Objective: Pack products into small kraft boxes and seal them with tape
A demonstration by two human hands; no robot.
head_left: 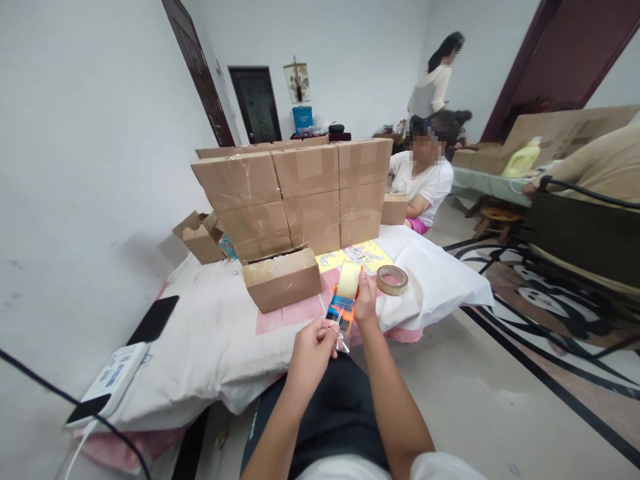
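Note:
My right hand [367, 300] is wrapped round the side of a blue and orange tape dispenser [342, 304] loaded with a roll of pale tape [349, 279]. A clear strip of tape [343, 341] hangs from the dispenser's lower end. My left hand [315, 340] pinches that strip between thumb and fingers, just below and left of the dispenser. Beyond my left hand a cardboard box [283, 281] lies on the table, its upper edge partly raised. Right of the dispenser rests a brown tape roll [393, 280] on its flat side.
Stacked cardboard boxes [311, 193] form a wall across the covered table [210, 340]. An open box [200, 237] stands behind left. A power strip [113, 377] and dark phones lie at the left edge. A person in white [425, 180] sits behind the stack.

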